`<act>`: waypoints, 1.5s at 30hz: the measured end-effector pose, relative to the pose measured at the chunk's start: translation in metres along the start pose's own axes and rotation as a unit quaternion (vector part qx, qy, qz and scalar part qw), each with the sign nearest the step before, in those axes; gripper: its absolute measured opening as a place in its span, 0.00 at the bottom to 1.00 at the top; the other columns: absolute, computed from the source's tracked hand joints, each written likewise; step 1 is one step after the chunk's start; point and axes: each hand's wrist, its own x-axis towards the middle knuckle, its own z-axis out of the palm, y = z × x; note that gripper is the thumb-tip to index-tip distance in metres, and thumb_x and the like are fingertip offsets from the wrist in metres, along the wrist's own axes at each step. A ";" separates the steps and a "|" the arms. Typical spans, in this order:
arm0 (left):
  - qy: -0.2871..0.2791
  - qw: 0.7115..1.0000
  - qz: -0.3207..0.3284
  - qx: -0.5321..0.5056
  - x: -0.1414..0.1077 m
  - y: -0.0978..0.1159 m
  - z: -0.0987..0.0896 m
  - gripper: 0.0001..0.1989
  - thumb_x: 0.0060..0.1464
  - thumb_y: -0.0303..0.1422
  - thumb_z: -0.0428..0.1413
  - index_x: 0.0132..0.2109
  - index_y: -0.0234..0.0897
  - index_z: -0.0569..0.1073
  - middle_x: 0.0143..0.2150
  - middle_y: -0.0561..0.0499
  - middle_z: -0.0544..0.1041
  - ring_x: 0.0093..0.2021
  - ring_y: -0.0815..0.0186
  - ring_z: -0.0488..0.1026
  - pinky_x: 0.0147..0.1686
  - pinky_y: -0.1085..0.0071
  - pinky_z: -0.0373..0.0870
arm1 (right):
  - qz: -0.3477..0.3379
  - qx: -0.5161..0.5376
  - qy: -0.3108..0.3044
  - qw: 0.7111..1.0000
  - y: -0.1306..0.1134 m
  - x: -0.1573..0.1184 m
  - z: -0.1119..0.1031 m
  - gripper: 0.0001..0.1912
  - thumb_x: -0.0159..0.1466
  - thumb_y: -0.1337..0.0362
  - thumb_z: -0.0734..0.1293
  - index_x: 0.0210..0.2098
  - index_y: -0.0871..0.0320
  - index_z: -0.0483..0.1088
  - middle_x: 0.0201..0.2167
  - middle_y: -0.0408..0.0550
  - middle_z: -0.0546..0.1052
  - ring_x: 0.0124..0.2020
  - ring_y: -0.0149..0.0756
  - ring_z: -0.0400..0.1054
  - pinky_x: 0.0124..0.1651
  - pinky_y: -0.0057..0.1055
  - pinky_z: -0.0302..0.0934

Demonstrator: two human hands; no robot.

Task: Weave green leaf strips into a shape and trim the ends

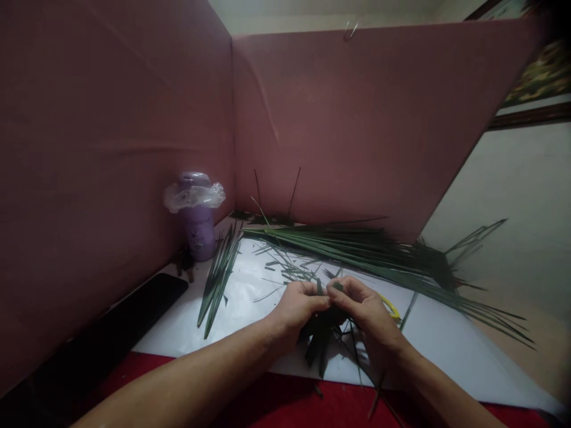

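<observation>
Both hands meet over the front of a white sheet, fingertips nearly touching. My left hand pinches a dark green piece of woven-looking leaf strips, which hangs below the fingers. My right hand is closed on the same leaf piece from the other side, with a bit of green showing between thumb and fingers. Loose strip ends stick out under the right hand. The yellow handle of some tool shows just behind the right hand; the rest of it is hidden.
Long green leaves lie across the back, with a smaller bundle at left and cut scraps between. A purple tumbler with clear plastic stands back left, near a black object. Pink panels rise behind; red cloth lies in front.
</observation>
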 end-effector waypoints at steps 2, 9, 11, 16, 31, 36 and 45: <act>-0.004 1.000 0.001 -0.004 0.000 0.001 0.001 0.07 0.36 0.29 0.60 0.27 0.29 0.72 0.22 0.49 0.73 0.22 0.69 0.68 0.28 0.70 0.64 | -0.003 -0.005 0.000 1.000 0.000 0.000 0.000 0.15 0.51 0.54 0.71 0.22 0.58 0.65 0.20 0.38 0.65 0.22 0.27 0.56 0.23 0.23 0.51; 0.012 1.000 0.002 -0.005 0.000 0.002 0.000 0.09 0.35 0.30 0.61 0.27 0.30 0.72 0.21 0.50 0.72 0.21 0.69 0.68 0.25 0.72 0.63 | -0.006 0.001 0.027 1.000 0.001 0.001 -0.001 0.13 0.53 0.55 0.70 0.27 0.56 0.66 0.21 0.38 0.65 0.21 0.26 0.56 0.22 0.23 0.51; 0.014 1.000 -0.001 -0.009 0.000 0.002 -0.001 0.09 0.35 0.30 0.61 0.26 0.30 0.72 0.20 0.50 0.72 0.20 0.70 0.67 0.23 0.74 0.62 | 0.000 0.000 0.025 1.000 0.002 0.001 -0.002 0.13 0.53 0.55 0.70 0.28 0.57 0.67 0.21 0.39 0.66 0.20 0.27 0.57 0.21 0.23 0.51; 0.023 1.000 0.007 -0.010 0.000 0.002 -0.001 0.08 0.35 0.29 0.61 0.26 0.29 0.72 0.21 0.49 0.72 0.21 0.69 0.69 0.25 0.73 0.64 | 0.007 -0.010 0.000 1.000 0.006 0.003 -0.005 0.15 0.51 0.55 0.71 0.29 0.58 0.67 0.21 0.40 0.67 0.21 0.28 0.59 0.22 0.24 0.52; -0.003 0.999 0.008 -0.031 -0.001 0.003 0.001 0.07 0.37 0.28 0.60 0.26 0.29 0.71 0.20 0.50 0.71 0.20 0.69 0.68 0.26 0.71 0.65 | -0.007 -0.009 -0.047 0.999 -0.002 -0.001 -0.003 0.12 0.53 0.58 0.69 0.23 0.58 0.65 0.25 0.41 0.65 0.24 0.29 0.56 0.24 0.24 0.51; -0.015 0.999 0.012 -0.032 0.000 0.002 0.000 0.06 0.38 0.28 0.59 0.28 0.29 0.72 0.21 0.50 0.71 0.21 0.70 0.68 0.26 0.72 0.63 | -0.007 -0.009 -0.038 0.999 -0.002 -0.001 -0.004 0.12 0.54 0.58 0.69 0.24 0.59 0.66 0.30 0.43 0.66 0.27 0.30 0.57 0.24 0.24 0.51; -0.002 0.999 0.002 -0.045 -0.001 0.006 0.002 0.09 0.36 0.29 0.61 0.28 0.28 0.72 0.21 0.50 0.71 0.22 0.69 0.69 0.26 0.72 0.63 | 0.006 0.005 -0.004 1.000 0.002 0.001 -0.003 0.16 0.52 0.52 0.70 0.25 0.58 0.65 0.20 0.38 0.63 0.20 0.27 0.55 0.22 0.23 0.50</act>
